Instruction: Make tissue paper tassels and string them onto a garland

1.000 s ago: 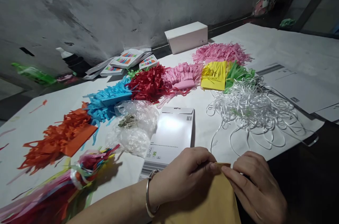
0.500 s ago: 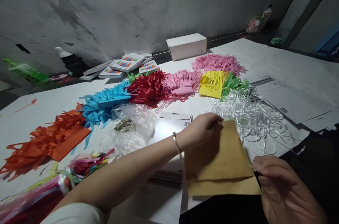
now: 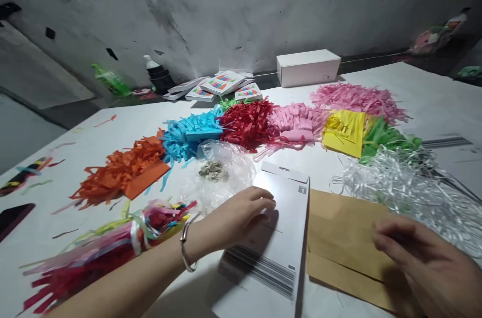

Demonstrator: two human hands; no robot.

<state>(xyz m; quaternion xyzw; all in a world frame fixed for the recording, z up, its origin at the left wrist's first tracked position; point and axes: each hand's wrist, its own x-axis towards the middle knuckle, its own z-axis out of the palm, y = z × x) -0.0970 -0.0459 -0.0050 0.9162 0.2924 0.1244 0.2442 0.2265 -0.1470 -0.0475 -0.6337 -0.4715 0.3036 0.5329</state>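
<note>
- Brown paper envelope (image 3: 346,237) is lying flat on the white table (image 3: 68,152), just beside the white box (image 3: 274,237).
- Right hand (image 3: 425,263) is resting loosely open on the envelope's near corner (gripping nothing).
- Left hand (image 3: 241,215) is lying open, fingers touching the box, near the plastic bag (image 3: 218,172).

You are facing a stained, scuffed grey wall (image 3: 241,2) running behind the counter's (image 3: 75,147) far edge. The white-covered counter is catching dim light, and shadow is filling the far corners beyond it.
</note>
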